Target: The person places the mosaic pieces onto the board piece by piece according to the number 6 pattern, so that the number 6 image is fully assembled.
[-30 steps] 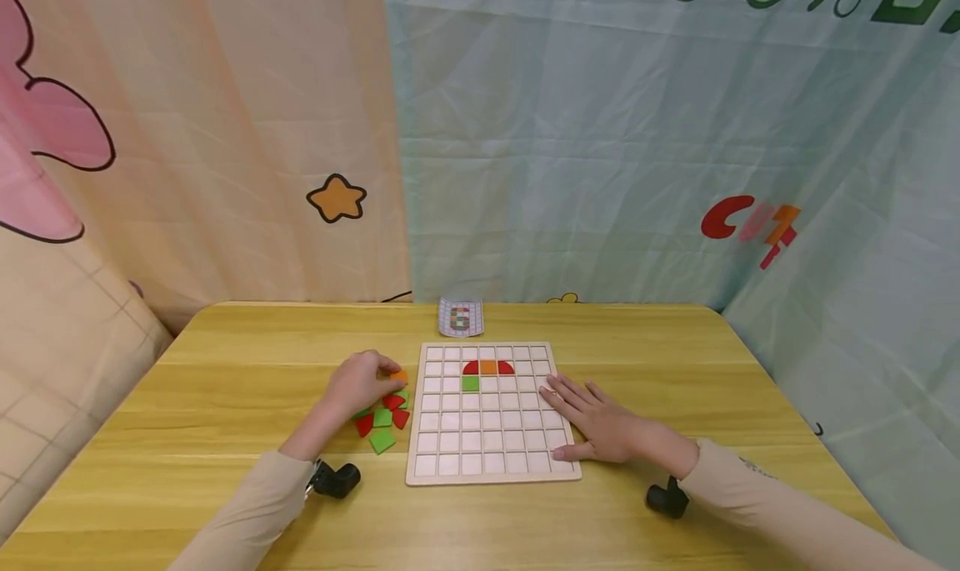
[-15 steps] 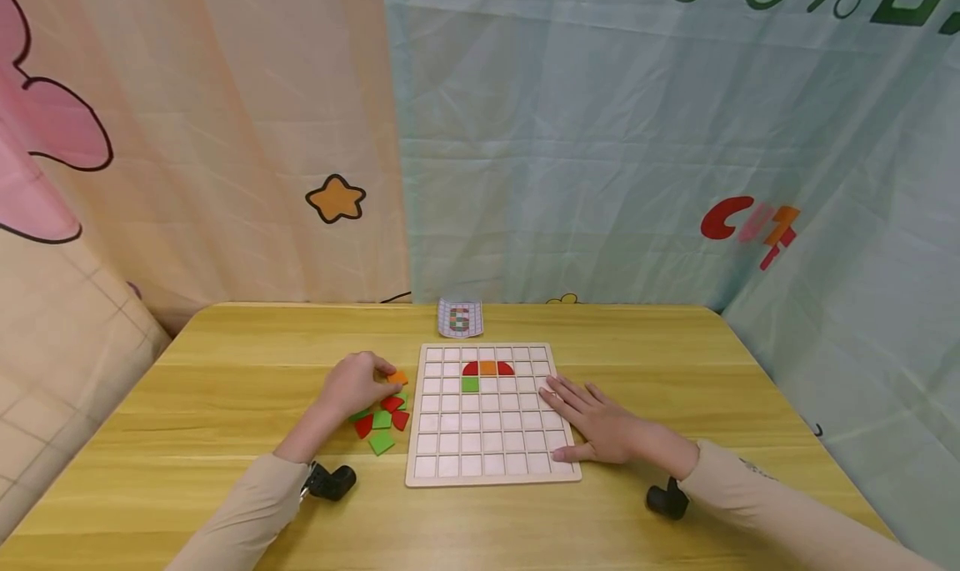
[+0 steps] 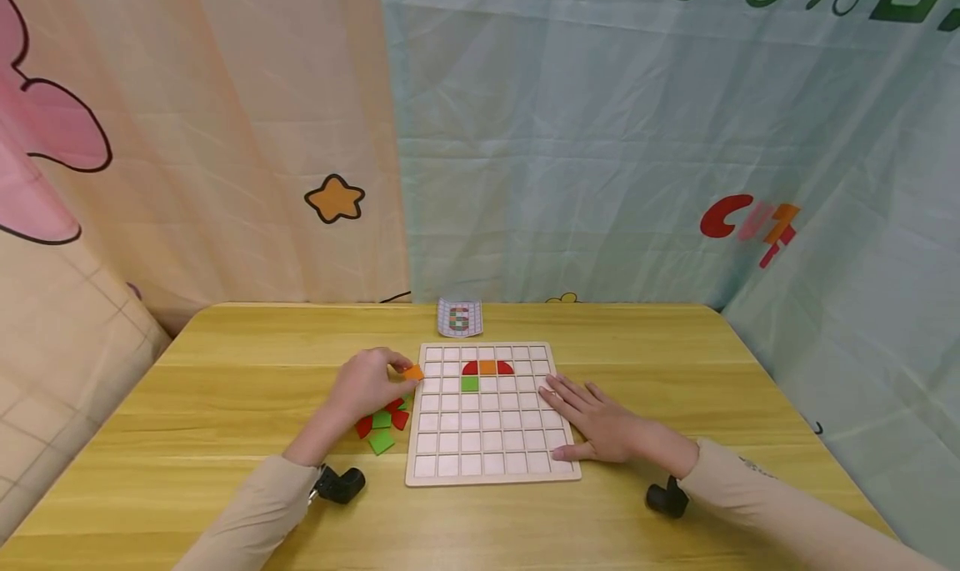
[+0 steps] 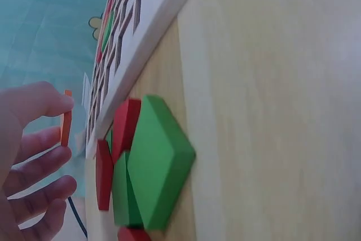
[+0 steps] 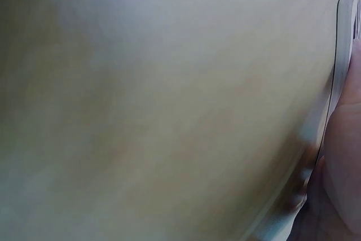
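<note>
My left hand [image 3: 368, 383] pinches an orange square tile [image 3: 413, 373] between thumb and fingers, at the left edge of the gridded board [image 3: 491, 480]. In the left wrist view the orange tile [image 4: 66, 119] stands on edge between thumb and fingertips, clear of the pile. My right hand [image 3: 602, 425] lies flat with spread fingers on the board's right edge. On the board, a red quarter-round tile [image 3: 470, 368], an orange tile [image 3: 487, 368] and another red quarter-round tile [image 3: 506, 368] form a row. A green square tile [image 3: 470, 383] sits below the left red one.
Left of the board lies a loose pile of red and green tiles, with a green tile [image 3: 382, 442] nearest me, partly hidden by the left hand. A small card [image 3: 460, 318] with a printed coloured grid pattern stands behind the board. Curtains [image 3: 555, 179] hang behind the table [image 3: 645, 346].
My left hand has lifted the orange tile from the pile and moved it right, to the board's left edge. The right hand has stayed in place.
</note>
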A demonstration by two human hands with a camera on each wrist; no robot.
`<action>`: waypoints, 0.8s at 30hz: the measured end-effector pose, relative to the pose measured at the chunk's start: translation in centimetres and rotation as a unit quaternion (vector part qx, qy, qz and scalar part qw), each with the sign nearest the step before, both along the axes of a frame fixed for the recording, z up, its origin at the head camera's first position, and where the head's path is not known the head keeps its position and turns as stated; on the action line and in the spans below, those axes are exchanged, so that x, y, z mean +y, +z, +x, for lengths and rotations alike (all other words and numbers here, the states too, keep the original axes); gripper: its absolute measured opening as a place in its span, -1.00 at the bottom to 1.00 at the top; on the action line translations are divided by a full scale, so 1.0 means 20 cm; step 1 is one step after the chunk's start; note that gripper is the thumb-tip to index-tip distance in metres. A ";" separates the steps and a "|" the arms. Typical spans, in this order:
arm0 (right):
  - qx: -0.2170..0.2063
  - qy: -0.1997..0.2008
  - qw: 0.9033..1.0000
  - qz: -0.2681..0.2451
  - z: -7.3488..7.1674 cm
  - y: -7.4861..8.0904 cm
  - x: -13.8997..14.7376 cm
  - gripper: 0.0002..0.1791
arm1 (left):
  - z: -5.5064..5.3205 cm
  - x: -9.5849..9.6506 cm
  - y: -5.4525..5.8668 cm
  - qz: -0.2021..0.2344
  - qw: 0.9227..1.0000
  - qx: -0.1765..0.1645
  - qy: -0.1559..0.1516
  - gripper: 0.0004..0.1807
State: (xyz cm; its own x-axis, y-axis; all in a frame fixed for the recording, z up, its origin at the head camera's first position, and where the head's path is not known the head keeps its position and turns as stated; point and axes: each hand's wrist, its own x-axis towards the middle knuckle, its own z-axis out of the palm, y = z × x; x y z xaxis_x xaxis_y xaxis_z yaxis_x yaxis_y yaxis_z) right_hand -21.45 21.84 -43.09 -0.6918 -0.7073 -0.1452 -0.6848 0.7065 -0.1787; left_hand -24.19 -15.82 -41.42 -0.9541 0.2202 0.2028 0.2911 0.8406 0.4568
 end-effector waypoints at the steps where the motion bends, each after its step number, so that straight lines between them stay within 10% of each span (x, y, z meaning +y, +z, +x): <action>1: 0.000 -0.001 1.000 0.002 0.00 0.00 0.00 -0.02 | 0.00 0.01 0.00 0.000 1.000 -0.002 -0.002 -0.66; 24: 0.003 0.005 1.000 -0.006 0.00 0.00 0.00 -0.01 | 0.05 0.28 -0.01 -0.015 0.994 -0.008 -0.105 -0.76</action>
State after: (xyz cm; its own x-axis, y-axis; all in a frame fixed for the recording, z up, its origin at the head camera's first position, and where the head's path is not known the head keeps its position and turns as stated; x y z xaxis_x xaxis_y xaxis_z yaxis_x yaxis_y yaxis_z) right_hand -21.52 21.84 -43.12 -0.6858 -0.7156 -0.1327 -0.6925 0.6977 -0.1834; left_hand -23.23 -10.27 -41.56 -0.8901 0.4199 0.1774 0.4534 0.7760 0.4384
